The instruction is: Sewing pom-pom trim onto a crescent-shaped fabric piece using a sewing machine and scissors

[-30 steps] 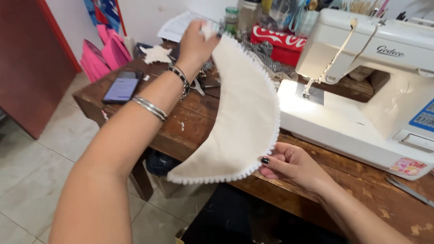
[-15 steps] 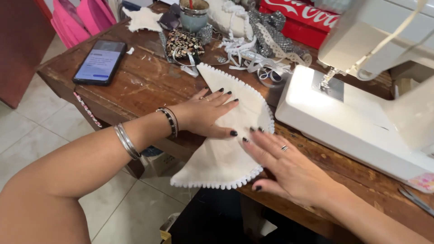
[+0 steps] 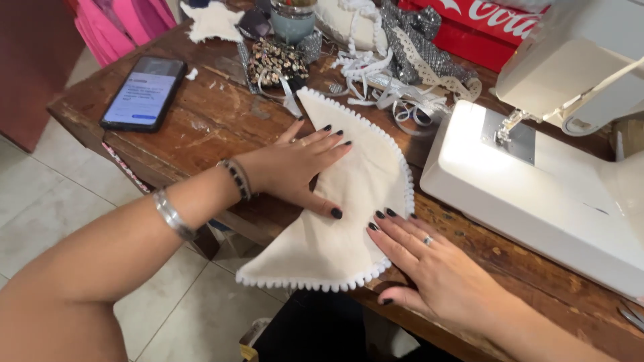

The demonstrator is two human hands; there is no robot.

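Observation:
A cream, fan-shaped piece of cloth (image 3: 362,181) edged with small white bobbles lies flat on the wooden table (image 3: 201,127), its lower part hanging over the front edge. My left hand (image 3: 298,167) presses flat on the cloth's left side, fingers spread. The fingertips of my right hand (image 3: 429,268) rest flat on its lower right part, the palm on the wood. Neither hand grips anything.
A white sewing machine (image 3: 557,161) stands at the right, close to the cloth. A phone (image 3: 143,92) with a lit screen lies at the left. Ribbons and lace trims (image 3: 396,74), a beaded trim (image 3: 275,64), a jar (image 3: 292,20) and a red box (image 3: 483,27) crowd the back.
A second ago my left hand held the cloth up by its tip. The cloth now lies flat on the table with both hands pressed on it.

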